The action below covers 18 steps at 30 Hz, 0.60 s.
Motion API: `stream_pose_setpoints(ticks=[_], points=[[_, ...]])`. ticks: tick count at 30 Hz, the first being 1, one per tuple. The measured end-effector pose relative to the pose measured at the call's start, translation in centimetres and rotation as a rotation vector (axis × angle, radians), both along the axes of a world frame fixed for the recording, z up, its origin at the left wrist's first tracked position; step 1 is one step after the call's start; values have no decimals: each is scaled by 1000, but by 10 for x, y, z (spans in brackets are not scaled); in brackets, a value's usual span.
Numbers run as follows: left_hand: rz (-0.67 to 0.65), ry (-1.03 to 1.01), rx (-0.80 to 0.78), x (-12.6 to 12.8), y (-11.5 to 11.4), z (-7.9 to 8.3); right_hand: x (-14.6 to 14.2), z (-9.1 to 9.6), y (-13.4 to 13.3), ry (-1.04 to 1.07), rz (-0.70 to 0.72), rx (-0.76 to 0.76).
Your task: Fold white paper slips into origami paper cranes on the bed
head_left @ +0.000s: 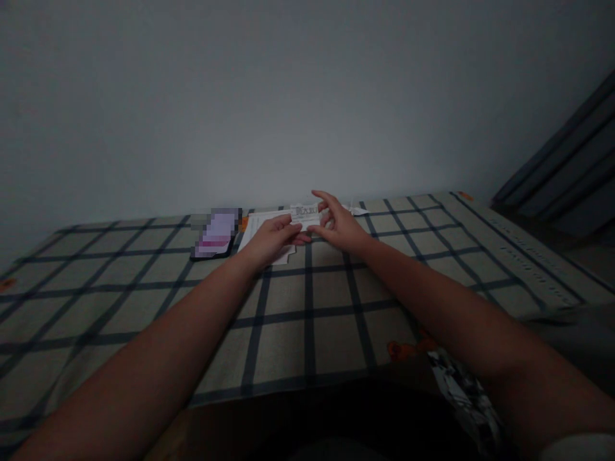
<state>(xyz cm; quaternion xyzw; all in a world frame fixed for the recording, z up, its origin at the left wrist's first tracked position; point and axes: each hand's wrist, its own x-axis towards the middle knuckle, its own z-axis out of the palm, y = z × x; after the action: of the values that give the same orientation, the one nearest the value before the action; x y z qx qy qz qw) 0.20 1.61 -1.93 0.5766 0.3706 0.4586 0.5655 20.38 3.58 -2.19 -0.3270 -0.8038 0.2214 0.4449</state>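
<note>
A small white paper slip with printed dark characters point(306, 216) is held up over the table in my left hand point(275, 238), its thumb in front and its fingers below and behind. At the slip's right edge is my right hand point(340, 225). Its index finger points up, its thumb stretches toward the slip's lower corner, and the other fingers bend near the upper corner. Whether they touch the paper is hard to make out. Beneath and behind my left hand lie white printed sheets point(254, 228), partly covered by it. Another crumpled white paper piece point(359, 210) rests behind my right hand.
A phone point(218, 234) with a lit, blurred screen lies left of the papers. A checked cloth point(331, 307) with orange figures covers the table. The plain wall point(307, 96) rises directly behind it, and a dark curtain point(567, 147) hangs at the right.
</note>
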Motion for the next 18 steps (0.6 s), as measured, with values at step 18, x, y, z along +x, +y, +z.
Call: stream_pose_setpoints(ticks=[18], points=[[-69, -119, 9, -3, 0, 3, 0, 7, -7, -149, -45, 125]])
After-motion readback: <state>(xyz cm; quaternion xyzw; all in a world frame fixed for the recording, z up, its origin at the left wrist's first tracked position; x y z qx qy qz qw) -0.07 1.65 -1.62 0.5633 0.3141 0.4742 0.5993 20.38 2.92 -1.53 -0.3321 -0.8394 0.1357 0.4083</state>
